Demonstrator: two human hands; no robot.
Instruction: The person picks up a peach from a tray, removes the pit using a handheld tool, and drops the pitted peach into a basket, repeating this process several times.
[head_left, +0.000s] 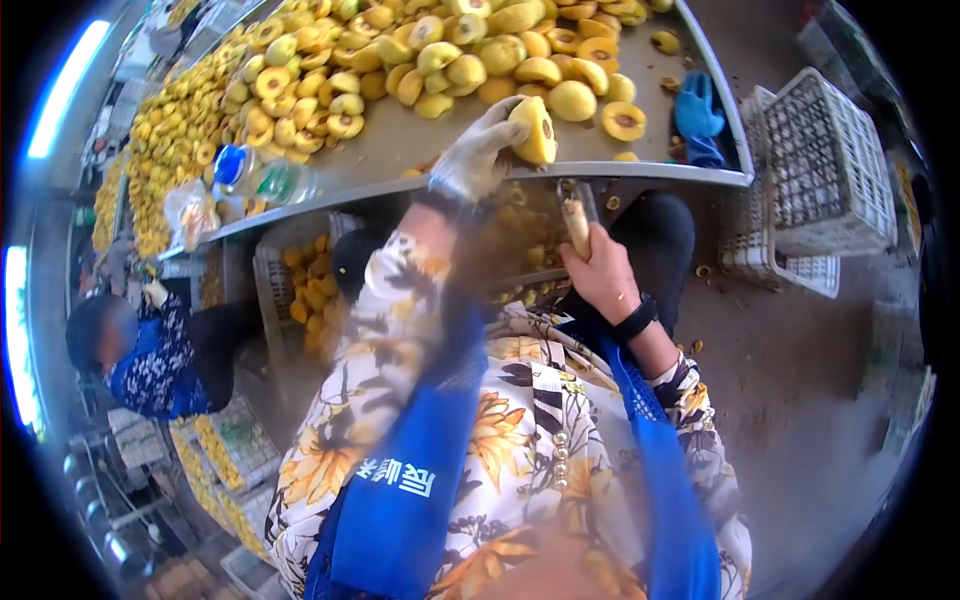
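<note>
My left hand [468, 162], in a pale glove, is closed around a yellow peach half [536, 132] just above the near rim of the metal table [640, 171]. The cut side of the half faces right and shows a reddish-brown centre. Bare, my right hand [604, 276] grips the pale handle of a pitting tool [577, 226] below that rim. The tool's metal end points up toward the table edge and its exact shape is hard to make out. A large heap of peach halves [460, 72] lies beyond my left hand.
A blue glove [698, 112] lies at the table's right corner. White plastic crates [830, 165] are stacked at right. On the left stand a blue-capped plastic bottle [285, 182] and a plastic bag [190, 212]. Peach pieces [315, 290] fill a crate below. A co-worker [160, 360] sits at left.
</note>
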